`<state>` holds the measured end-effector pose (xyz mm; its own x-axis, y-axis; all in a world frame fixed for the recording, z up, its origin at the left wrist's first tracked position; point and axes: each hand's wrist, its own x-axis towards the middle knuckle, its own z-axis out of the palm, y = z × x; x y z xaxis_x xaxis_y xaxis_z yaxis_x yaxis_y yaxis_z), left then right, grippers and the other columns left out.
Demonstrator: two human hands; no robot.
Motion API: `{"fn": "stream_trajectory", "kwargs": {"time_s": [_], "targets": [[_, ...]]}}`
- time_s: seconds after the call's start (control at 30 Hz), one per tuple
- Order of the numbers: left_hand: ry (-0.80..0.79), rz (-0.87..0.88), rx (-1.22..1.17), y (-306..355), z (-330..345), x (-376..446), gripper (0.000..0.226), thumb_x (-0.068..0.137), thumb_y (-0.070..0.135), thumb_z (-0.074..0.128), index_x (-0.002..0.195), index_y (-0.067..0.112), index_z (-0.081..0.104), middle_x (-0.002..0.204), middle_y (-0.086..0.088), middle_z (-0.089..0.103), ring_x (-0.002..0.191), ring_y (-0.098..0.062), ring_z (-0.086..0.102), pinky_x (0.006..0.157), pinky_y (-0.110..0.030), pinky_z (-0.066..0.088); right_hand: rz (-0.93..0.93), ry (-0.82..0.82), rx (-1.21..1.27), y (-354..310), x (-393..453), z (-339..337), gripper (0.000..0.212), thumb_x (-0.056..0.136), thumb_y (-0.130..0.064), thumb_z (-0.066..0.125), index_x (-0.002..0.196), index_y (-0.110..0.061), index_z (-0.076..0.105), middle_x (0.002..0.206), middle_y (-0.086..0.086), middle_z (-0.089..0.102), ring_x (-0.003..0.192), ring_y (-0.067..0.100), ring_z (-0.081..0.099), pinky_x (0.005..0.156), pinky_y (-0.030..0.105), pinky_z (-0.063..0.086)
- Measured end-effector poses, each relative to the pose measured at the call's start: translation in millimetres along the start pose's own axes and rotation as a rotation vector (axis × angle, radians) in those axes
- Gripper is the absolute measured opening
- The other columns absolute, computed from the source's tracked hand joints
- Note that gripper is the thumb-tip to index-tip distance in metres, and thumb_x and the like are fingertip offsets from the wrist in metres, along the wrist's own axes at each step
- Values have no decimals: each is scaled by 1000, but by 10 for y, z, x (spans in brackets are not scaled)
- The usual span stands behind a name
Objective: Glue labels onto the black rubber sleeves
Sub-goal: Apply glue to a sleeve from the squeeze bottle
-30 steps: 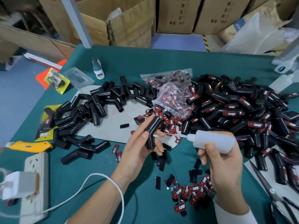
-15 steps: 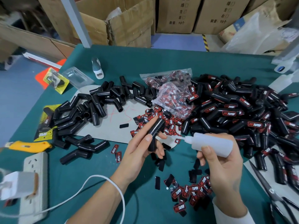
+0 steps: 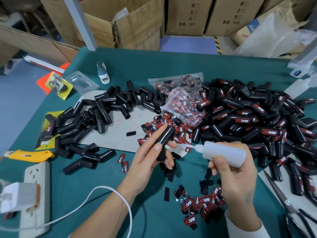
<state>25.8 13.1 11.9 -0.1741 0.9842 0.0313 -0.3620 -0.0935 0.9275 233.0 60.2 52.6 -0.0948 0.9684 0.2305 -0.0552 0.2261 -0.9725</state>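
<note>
A green-covered counter (image 3: 171, 66) fills the view; on its right, running far to near, lies a large heap of labelled sleeves (image 3: 257, 121), each bearing a red-and-black label; at far left lies a smaller pile of bare black sleeves (image 3: 103, 110), partly on a grey card; between the heaps sit a clear bag of labels (image 3: 181, 100) and loose labels (image 3: 202, 203) scattered toward the near edge. The left hand (image 3: 147, 162) is curled round one angled black rubber sleeve (image 3: 165, 140), thumb along its side, held just above the counter at centre. The right hand (image 3: 235, 176) grips a translucent glue bottle (image 3: 223, 153), nozzle pointing left. Compared with a second ago, the sleeve has tilted so its upper leg leans further right, and the nozzle has drawn closer, now near the sleeve but not touching it; this suggests glue is about to go on, with no label yet fixed to this sleeve.
</note>
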Motion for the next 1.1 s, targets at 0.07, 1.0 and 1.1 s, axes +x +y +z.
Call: {"fn": "stream_trajectory", "kwargs": {"time_s": [0.07, 1.0, 1.1], "targets": [[-4, 1, 1, -2, -3, 0, 50, 106, 25, 48, 156, 24, 46, 116, -15, 66, 75, -29, 62, 69, -35, 53, -5, -1, -6, 4, 0, -3, 26, 92, -53, 74, 108, -34, 66, 100, 3, 67, 66, 22, 63, 55, 25, 51], [-21, 2, 13, -19, -30, 12, 50, 107, 26, 47, 157, 23, 45, 117, -13, 65, 76, -28, 62, 68, -36, 54, -35, -10, -39, -2, -17, -13, 28, 93, -51, 73, 107, -28, 65, 96, 1, 63, 65, 26, 61, 54, 31, 51], [-18, 2, 4, -12, -24, 9, 50, 106, 25, 47, 156, 23, 45, 116, -14, 65, 75, -28, 62, 67, -36, 54, -33, -1, -39, 2, -12, -16, 29, 93, -52, 73, 107, -29, 65, 98, 1, 63, 65, 26, 61, 55, 30, 51]]}}
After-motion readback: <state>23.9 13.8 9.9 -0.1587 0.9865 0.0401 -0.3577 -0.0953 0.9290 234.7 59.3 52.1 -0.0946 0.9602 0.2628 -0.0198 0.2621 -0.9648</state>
